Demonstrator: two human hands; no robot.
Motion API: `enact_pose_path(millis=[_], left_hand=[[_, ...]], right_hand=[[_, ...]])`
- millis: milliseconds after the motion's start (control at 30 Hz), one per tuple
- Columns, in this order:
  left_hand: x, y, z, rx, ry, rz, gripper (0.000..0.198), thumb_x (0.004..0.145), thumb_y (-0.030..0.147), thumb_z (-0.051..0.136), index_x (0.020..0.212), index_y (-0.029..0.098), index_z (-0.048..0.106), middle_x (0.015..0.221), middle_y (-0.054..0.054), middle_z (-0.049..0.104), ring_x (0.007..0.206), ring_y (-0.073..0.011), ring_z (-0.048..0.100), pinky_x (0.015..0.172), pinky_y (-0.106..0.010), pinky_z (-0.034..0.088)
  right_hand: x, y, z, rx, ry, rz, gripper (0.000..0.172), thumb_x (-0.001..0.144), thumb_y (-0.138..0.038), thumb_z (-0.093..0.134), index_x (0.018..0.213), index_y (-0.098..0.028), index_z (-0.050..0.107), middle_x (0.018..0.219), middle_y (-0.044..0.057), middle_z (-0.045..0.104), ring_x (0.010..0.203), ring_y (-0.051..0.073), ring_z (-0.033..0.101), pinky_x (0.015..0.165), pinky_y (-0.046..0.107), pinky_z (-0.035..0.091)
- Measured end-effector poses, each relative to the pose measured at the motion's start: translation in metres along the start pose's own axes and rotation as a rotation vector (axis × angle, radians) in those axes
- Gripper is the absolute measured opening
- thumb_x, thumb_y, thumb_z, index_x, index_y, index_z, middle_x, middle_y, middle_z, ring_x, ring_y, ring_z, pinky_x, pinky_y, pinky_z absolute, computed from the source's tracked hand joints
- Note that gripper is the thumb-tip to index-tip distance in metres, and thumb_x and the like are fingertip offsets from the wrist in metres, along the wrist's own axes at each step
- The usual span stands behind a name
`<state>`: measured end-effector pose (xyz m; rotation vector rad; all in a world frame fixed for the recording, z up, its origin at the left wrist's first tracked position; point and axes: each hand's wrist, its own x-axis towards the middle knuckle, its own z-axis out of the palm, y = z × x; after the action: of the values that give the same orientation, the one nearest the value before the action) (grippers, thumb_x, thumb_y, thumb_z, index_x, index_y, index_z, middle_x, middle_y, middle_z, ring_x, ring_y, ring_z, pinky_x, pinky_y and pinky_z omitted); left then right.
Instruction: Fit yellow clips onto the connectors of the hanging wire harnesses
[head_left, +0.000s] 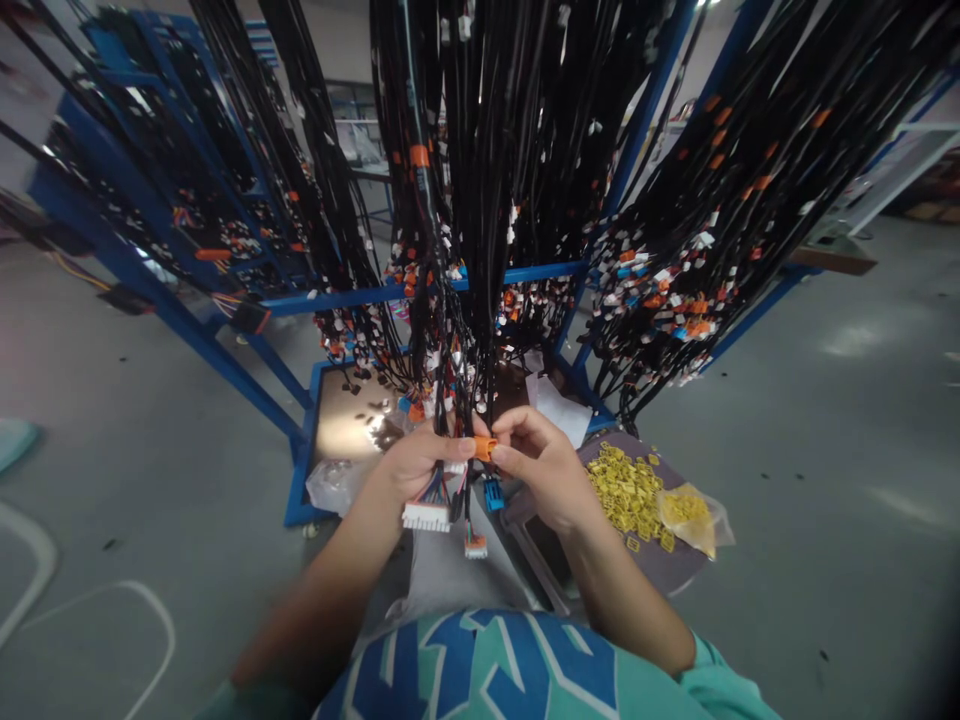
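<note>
An orange connector [484, 448] on a black wire harness sits between my two hands. My left hand [420, 458] is closed around the harness wires, with its thumb on the connector's left end. From the other side, the thumb and finger of my right hand [536, 462] pinch at the connector's right end. Below my left hand hangs a wide white connector [426, 517] on coloured wires. A small orange-and-white connector [475, 546] dangles lower, and a blue connector [493, 494] hangs under my right hand. My left fingertips are partly hidden behind the wires.
Black wire harnesses [480, 160] hang thickly from a blue rack [300, 305] ahead and to both sides. Right of me, many yellow plastic clips [626, 490] lie on a dark surface beside a clear bag [694, 515]. The rack's lower tray [337, 410] holds plastic wrapping [337, 485].
</note>
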<state>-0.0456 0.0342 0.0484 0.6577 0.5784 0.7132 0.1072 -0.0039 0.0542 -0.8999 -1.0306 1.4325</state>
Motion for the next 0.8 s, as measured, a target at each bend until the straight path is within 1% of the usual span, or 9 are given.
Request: enact_pose_path(millis=[133, 267, 333, 433, 500, 600, 667, 700, 800], left_hand=[[-0.001, 0.000, 0.000, 0.028, 0.024, -0.009, 0.031, 0.049, 0.015, 0.084, 0.073, 0.011, 0.064, 0.064, -0.003, 0.067, 0.055, -0.0136, 0.062, 0.058, -0.026, 0.052], [-0.002, 0.001, 0.000, 0.047, -0.022, -0.007, 0.035, 0.049, 0.021, 0.086, 0.075, 0.011, 0.064, 0.063, -0.005, 0.067, 0.056, -0.0177, 0.064, 0.057, -0.030, 0.053], [-0.003, 0.003, 0.001, 0.062, -0.013, 0.005, 0.037, 0.047, 0.022, 0.087, 0.074, 0.011, 0.065, 0.061, -0.004, 0.066, 0.055, -0.0166, 0.064, 0.056, -0.028, 0.053], [-0.005, 0.005, 0.003, 0.105, 0.038, 0.032, 0.035, 0.046, 0.020, 0.087, 0.071, 0.010, 0.065, 0.059, -0.003, 0.066, 0.052, -0.0148, 0.063, 0.055, -0.025, 0.052], [-0.006, 0.007, 0.005, 0.128, 0.057, 0.025, 0.034, 0.046, 0.019, 0.087, 0.071, 0.010, 0.065, 0.058, -0.004, 0.066, 0.052, -0.0164, 0.064, 0.054, -0.026, 0.053], [-0.006, 0.008, 0.007, 0.083, 0.071, 0.022, 0.032, 0.049, 0.020, 0.086, 0.073, 0.010, 0.066, 0.060, -0.005, 0.068, 0.053, -0.0172, 0.065, 0.053, -0.026, 0.054], [-0.006, 0.007, 0.006, 0.045, 0.074, 0.027, 0.030, 0.052, 0.018, 0.083, 0.075, 0.010, 0.067, 0.064, -0.006, 0.070, 0.056, -0.0172, 0.066, 0.056, -0.027, 0.055], [-0.006, 0.007, 0.006, 0.034, 0.080, 0.024, 0.028, 0.055, 0.017, 0.081, 0.077, 0.009, 0.067, 0.066, -0.007, 0.071, 0.058, -0.0176, 0.067, 0.058, -0.027, 0.056], [-0.005, 0.008, 0.004, 0.019, 0.105, -0.013, 0.024, 0.061, 0.013, 0.076, 0.082, 0.010, 0.066, 0.068, -0.009, 0.071, 0.061, -0.0196, 0.069, 0.056, -0.026, 0.056]], right_hand=[[0.005, 0.001, -0.002, 0.046, -0.039, 0.056, 0.036, 0.054, -0.041, 0.082, 0.067, -0.018, 0.057, 0.055, -0.006, 0.050, 0.049, 0.006, 0.044, 0.045, 0.019, 0.039], [0.008, 0.004, -0.002, 0.076, -0.040, 0.063, 0.038, 0.051, -0.041, 0.084, 0.064, -0.017, 0.057, 0.061, -0.005, 0.056, 0.050, 0.007, 0.051, 0.045, 0.019, 0.044], [0.010, 0.007, -0.002, 0.074, -0.051, 0.064, 0.037, 0.052, -0.040, 0.084, 0.063, -0.018, 0.057, 0.061, -0.005, 0.056, 0.051, 0.007, 0.053, 0.046, 0.020, 0.047], [0.013, 0.013, -0.003, 0.073, -0.077, 0.080, 0.038, 0.051, -0.040, 0.085, 0.062, -0.018, 0.056, 0.061, -0.004, 0.056, 0.053, 0.008, 0.055, 0.047, 0.021, 0.050], [0.016, 0.017, -0.005, 0.080, -0.087, 0.081, 0.039, 0.051, -0.041, 0.085, 0.063, -0.018, 0.055, 0.061, -0.004, 0.056, 0.053, 0.009, 0.055, 0.047, 0.021, 0.050], [0.016, 0.019, -0.010, 0.064, -0.087, 0.052, 0.040, 0.057, -0.048, 0.080, 0.070, -0.019, 0.056, 0.062, -0.003, 0.058, 0.052, 0.009, 0.055, 0.048, 0.022, 0.048], [0.011, 0.018, -0.014, -0.006, -0.057, 0.003, 0.040, 0.063, -0.052, 0.074, 0.076, -0.020, 0.055, 0.063, -0.003, 0.058, 0.055, 0.009, 0.055, 0.051, 0.022, 0.047], [0.008, 0.018, -0.015, -0.069, -0.047, -0.016, 0.041, 0.063, -0.052, 0.074, 0.080, -0.020, 0.055, 0.066, -0.003, 0.059, 0.056, 0.009, 0.056, 0.053, 0.022, 0.047], [-0.007, 0.017, -0.017, -0.352, -0.066, -0.017, 0.045, 0.060, -0.041, 0.078, 0.091, -0.020, 0.054, 0.081, -0.001, 0.062, 0.064, 0.011, 0.058, 0.058, 0.023, 0.047]])
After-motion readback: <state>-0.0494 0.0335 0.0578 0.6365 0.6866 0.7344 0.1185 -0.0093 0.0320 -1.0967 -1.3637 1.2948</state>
